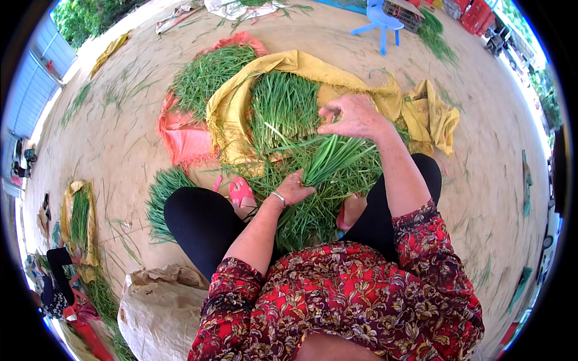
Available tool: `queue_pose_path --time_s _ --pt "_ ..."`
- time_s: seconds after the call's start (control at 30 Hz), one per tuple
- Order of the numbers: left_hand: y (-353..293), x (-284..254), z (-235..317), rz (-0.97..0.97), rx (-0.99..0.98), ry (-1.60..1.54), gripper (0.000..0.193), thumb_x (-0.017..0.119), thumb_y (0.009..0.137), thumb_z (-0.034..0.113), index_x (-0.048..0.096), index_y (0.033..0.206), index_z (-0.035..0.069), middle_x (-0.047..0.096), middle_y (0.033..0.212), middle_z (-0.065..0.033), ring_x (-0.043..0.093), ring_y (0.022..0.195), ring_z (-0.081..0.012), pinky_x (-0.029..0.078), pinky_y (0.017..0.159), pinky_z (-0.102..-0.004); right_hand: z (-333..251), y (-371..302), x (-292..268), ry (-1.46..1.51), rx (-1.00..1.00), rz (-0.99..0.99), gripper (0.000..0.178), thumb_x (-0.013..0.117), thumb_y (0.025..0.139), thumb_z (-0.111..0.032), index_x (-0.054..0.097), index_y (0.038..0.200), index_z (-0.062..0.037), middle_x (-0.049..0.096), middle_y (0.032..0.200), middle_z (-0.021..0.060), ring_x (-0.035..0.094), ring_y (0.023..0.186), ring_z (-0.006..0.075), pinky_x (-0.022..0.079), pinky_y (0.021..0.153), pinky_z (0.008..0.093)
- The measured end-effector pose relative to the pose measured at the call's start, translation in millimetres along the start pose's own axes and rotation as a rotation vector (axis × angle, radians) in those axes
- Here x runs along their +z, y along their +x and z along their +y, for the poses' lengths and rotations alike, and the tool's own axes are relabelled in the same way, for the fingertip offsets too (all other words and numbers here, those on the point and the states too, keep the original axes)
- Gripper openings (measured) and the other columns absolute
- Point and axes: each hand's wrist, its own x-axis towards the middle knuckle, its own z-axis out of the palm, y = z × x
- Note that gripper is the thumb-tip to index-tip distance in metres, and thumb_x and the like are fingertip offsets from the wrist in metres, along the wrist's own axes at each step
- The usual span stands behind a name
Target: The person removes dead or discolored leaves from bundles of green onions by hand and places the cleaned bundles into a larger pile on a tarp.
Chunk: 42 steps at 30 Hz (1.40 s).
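My left hand, a bracelet at its wrist, is closed around a bunch of long green chives whose leaves fan out to the upper right. Above that bunch is my right hand, fingers curled toward the thumb; I cannot make out what, if anything, is between them. Just beyond, neatly laid chives lie on a yellow woven sack. A loose heap of chives covers the ground between my feet, under both hands.
Another chive pile rests on a pink sack at the far left. Beside my left knee are more chives and a whitish sack. A blue chair stands far off. Another person sits at the lower left.
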Motion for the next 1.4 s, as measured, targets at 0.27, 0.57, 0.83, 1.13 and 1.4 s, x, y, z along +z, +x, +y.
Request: queue_pose_path --time_s 0.27,0.57,0.83,1.13,1.4 --pt "-12.5 -4.2 48.9 0.115 0.081 -0.393 0.07 0.07 0.082 0.002 0.038 0.144 0.006 0.063 0.123 -0.0059 0.058 0.111 -0.0151 0.046 0.098 -0.0305 24.4 -5.4 16.3 0.113 -0.028 0.458 0.02 0.07 0.084 -0.023 0.076 0.094 -0.0062 0.072 0.078 0.0119 0.068 0.069 0.0234 0.052 0.067 0.0347" --pt "-14.2 -27.7 29.5 -0.004 -0.069 -0.813 0.035 0.073 0.082 0.001 0.061 0.115 0.001 0.069 0.097 -0.0079 0.063 0.091 -0.014 0.051 0.079 -0.0311 68.8 -31.5 -34.8 0.563 0.28 0.922 0.019 0.065 0.092 -0.018 0.073 0.106 -0.0066 0.072 0.083 0.0089 0.066 0.077 0.0186 0.049 0.082 0.0327" --pt "-25.1 -42.3 62.4 -0.118 0.131 -1.254 0.052 0.069 0.086 0.018 0.052 0.13 -0.003 0.051 0.072 -0.0008 0.046 0.066 -0.0138 0.035 0.066 -0.0301 148.2 -41.0 19.0 0.01 0.433 0.362 0.091 0.061 0.087 -0.054 0.022 0.152 -0.0028 0.034 0.149 0.0271 0.046 0.13 0.0347 0.039 0.105 0.041" --pt "-32.0 -44.1 81.4 -0.086 0.213 -1.377 0.054 0.07 0.085 0.011 0.049 0.132 -0.002 0.054 0.075 -0.0021 0.046 0.063 -0.015 0.038 0.065 -0.0333 115.1 -22.9 59.3 1.422 0.566 0.077 0.12 0.049 0.072 -0.088 0.018 0.152 -0.0036 0.04 0.143 0.0254 0.05 0.125 0.0385 0.03 0.105 0.0633" --pt "-33.1 -59.8 76.5 0.06 0.206 -1.354 0.053 0.07 0.084 0.009 0.049 0.132 -0.003 0.061 0.09 -0.005 0.047 0.064 -0.0148 0.038 0.064 -0.0337 132.9 -28.7 67.3 1.175 0.458 0.069 0.077 0.039 0.091 -0.073 0.068 0.085 -0.0021 0.068 0.074 0.0089 0.068 0.074 0.0216 0.052 0.068 0.0338"
